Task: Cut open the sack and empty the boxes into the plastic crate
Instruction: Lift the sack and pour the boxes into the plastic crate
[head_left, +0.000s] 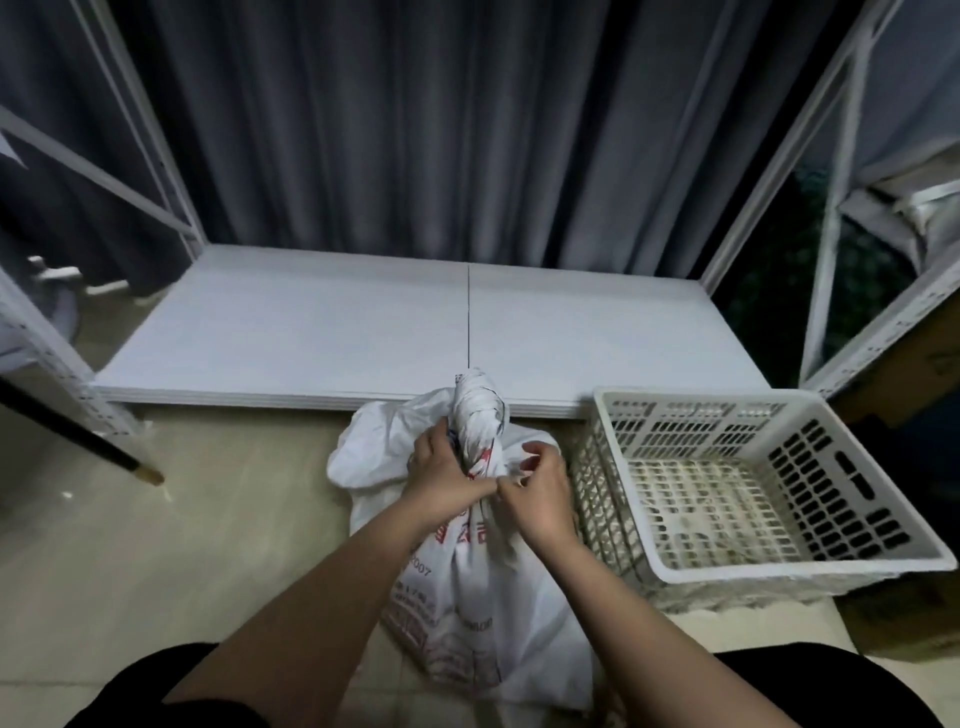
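The left hand (441, 475) is gripping the sack (467, 582) by its twisted neck (478, 415), rising upright beyond the grip; the right hand (537, 493) is pinching fabric beside it (crate (779, 564) lying rightward)

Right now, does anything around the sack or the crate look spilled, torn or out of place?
Nothing stands out. The sack is tied shut and untorn, both hands at its twisted neck. The plastic crate sits level beside it, no boxes inside.
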